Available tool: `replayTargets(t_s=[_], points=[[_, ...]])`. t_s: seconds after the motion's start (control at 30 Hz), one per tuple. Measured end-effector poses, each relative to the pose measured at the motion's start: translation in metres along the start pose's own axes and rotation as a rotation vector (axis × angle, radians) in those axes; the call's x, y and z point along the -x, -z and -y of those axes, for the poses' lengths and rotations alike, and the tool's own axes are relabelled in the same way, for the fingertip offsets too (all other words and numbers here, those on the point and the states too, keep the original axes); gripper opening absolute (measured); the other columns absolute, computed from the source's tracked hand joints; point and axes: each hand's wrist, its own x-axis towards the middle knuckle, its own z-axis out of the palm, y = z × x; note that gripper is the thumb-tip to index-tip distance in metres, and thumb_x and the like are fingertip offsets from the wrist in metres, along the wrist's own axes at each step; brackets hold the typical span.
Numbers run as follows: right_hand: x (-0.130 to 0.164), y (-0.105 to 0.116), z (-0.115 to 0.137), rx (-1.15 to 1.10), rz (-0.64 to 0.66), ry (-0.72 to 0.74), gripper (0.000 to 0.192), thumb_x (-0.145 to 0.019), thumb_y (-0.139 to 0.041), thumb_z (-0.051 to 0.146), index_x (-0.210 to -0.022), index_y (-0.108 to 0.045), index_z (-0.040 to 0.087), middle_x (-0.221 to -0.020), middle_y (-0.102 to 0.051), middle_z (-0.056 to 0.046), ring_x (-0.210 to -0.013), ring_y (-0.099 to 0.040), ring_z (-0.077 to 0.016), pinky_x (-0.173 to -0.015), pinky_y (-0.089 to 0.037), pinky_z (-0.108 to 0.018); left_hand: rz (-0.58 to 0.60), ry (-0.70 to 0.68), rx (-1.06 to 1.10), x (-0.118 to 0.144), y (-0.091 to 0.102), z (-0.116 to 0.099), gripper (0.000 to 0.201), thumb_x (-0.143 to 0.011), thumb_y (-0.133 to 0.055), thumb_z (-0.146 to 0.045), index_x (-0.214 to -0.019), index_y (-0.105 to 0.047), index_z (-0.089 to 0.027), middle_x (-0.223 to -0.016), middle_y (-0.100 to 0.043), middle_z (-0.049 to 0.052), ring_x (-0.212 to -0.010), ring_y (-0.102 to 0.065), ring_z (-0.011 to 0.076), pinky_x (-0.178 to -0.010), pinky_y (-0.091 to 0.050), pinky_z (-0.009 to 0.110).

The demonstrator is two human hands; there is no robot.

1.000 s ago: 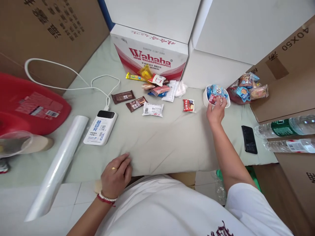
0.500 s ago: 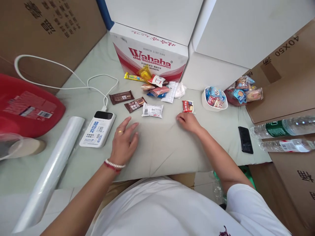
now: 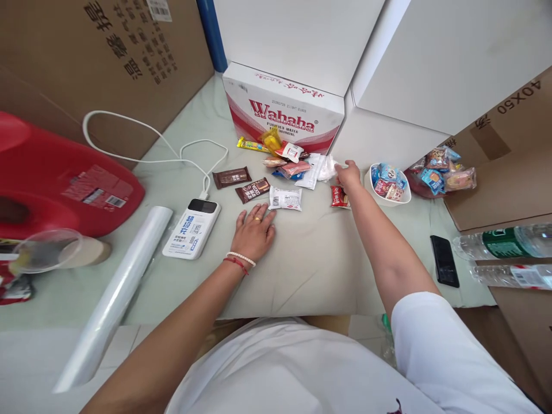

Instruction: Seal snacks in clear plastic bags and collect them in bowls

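Reaching right hand (image 3: 350, 175), fingers spread, touching white wrapper (image 3: 328, 168) beyond red packet (image 3: 339, 196).

bare cloth (image 3: 319, 253) in front, snack pile (image 3: 293, 164) against Wahaha box (image 3: 284, 109)

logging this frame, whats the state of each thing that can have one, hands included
left hand: flat on the cloth, empty
right hand: reaching at a clear wrapper, grip unclear
white bowl: upright, full of wrapped snacks
power bank: cable plugged in, screen dark
phone: lying flat, screen dark
water bottles: on their sides
Wahaha box: closed
film roll: rolled up
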Motion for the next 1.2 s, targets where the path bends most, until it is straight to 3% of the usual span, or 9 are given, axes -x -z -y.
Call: replayTargets(t_s=[0.13, 0.3, 0.5, 0.63, 0.73, 0.83, 1.0, 1.1, 1.2], points=[[0.008, -0.004, 0.008, -0.062, -0.020, -0.090, 0.014, -0.082, -0.062, 0.028, -0.088, -0.067, 0.016, -0.072, -0.065, -0.004, -0.071, -0.059, -0.0175, -0.069, -0.050, -0.030, -0.032, -0.009, 0.049, -0.001, -0.003, 0.001, 0.048, -0.099, -0.042, -0.027, -0.143, -0.060, -0.021, -0.161, -0.047, 0.015, -0.152, -0.039, 0.0333, -0.123, -0.025, 0.061], [0.033, 0.019, 0.014, -0.188, -0.070, -0.104, 0.022, -0.086, -0.058, 0.040, -0.088, -0.060, 0.018, -0.068, -0.057, 0.001, -0.062, -0.050, -0.0125, -0.056, -0.044, -0.024, -0.121, -0.008, 0.183, 0.001, -0.006, 0.008, 0.041, -0.096, -0.049, -0.027, -0.133, -0.067, -0.020, -0.153, -0.055, 0.016, -0.147, -0.044, 0.0331, -0.124, -0.027, 0.060], [0.124, 0.039, 0.028, -0.967, 0.123, -0.291, 0.043, -0.061, -0.090, 0.041, -0.081, -0.058, 0.021, -0.066, -0.048, 0.008, -0.053, -0.041, -0.0048, -0.045, -0.033, -0.015, -0.425, 0.040, 0.548, 0.014, 0.014, -0.016, 0.023, -0.098, -0.053, -0.032, -0.108, -0.070, -0.019, -0.109, -0.065, 0.011, -0.106, -0.061, 0.0244, -0.095, -0.054, 0.041], [0.198, 0.025, 0.040, -1.086, 0.282, -0.444, 0.043, -0.061, -0.093, 0.037, -0.080, -0.059, 0.020, -0.068, -0.049, 0.007, -0.052, -0.040, -0.0032, -0.044, -0.034, -0.014, -0.256, -0.014, 0.904, 0.012, 0.010, -0.050, 0.031, -0.095, -0.062, -0.036, -0.121, -0.065, -0.020, -0.115, -0.061, 0.009, -0.079, -0.060, 0.0142, -0.063, -0.050, 0.027], [0.228, 0.015, 0.044, -1.058, 0.368, -0.513, 0.041, -0.063, -0.092, 0.038, -0.079, -0.059, 0.021, -0.067, -0.047, 0.007, -0.051, -0.038, -0.0042, -0.042, -0.032, -0.015, -0.134, -0.015, 0.973, 0.008, -0.006, -0.055, 0.015, -0.093, -0.062, -0.030, -0.095, -0.071, -0.018, -0.087, -0.061, 0.003, -0.070, -0.055, 0.0131, -0.066, -0.045, 0.027], [0.228, 0.018, 0.046, -1.016, 0.414, -0.505, 0.039, -0.064, -0.093, 0.038, -0.077, -0.060, 0.020, -0.067, -0.046, 0.007, -0.052, -0.037, -0.0046, -0.041, -0.028, -0.015, -0.097, 0.034, 1.036, 0.007, -0.017, -0.046, 0.018, -0.093, -0.061, -0.031, -0.086, -0.071, -0.018, -0.078, -0.059, 0.001, -0.069, -0.054, 0.0134, -0.068, -0.044, 0.028], [0.210, 0.033, 0.059, -0.962, 0.485, -0.419, 0.036, -0.066, -0.092, 0.040, -0.078, -0.063, 0.021, -0.068, -0.047, 0.006, -0.053, -0.035, -0.0056, -0.040, -0.028, -0.016, -0.039, 0.022, 1.133, 0.009, -0.015, -0.037, 0.039, -0.083, -0.076, -0.041, -0.116, -0.069, -0.021, -0.106, -0.064, 0.004, -0.069, -0.055, 0.0108, -0.064, -0.045, 0.026], [0.213, 0.031, 0.066, -0.913, 0.578, -0.403, 0.036, -0.066, -0.092, 0.040, -0.077, -0.064, 0.021, -0.069, -0.049, 0.006, -0.051, -0.032, -0.0049, -0.040, -0.029, -0.018, -0.021, 0.016, 1.095, 0.009, -0.013, -0.038, 0.022, -0.087, -0.071, -0.039, -0.097, -0.074, -0.020, -0.086, -0.065, 0.002, -0.066, -0.054, 0.0115, -0.066, -0.044, 0.026], [0.215, 0.029, 0.066, -0.941, 0.529, -0.416, 0.036, -0.065, -0.093, 0.039, -0.077, -0.065, 0.021, -0.068, -0.049, 0.006, -0.051, -0.033, -0.0049, -0.040, -0.029, -0.017, -0.025, 0.066, 1.167, 0.007, -0.014, -0.037, 0.024, -0.088, -0.069, -0.041, -0.083, -0.072, -0.018, -0.077, -0.065, 0.001, -0.068, -0.055, 0.0130, -0.068, -0.044, 0.027]])
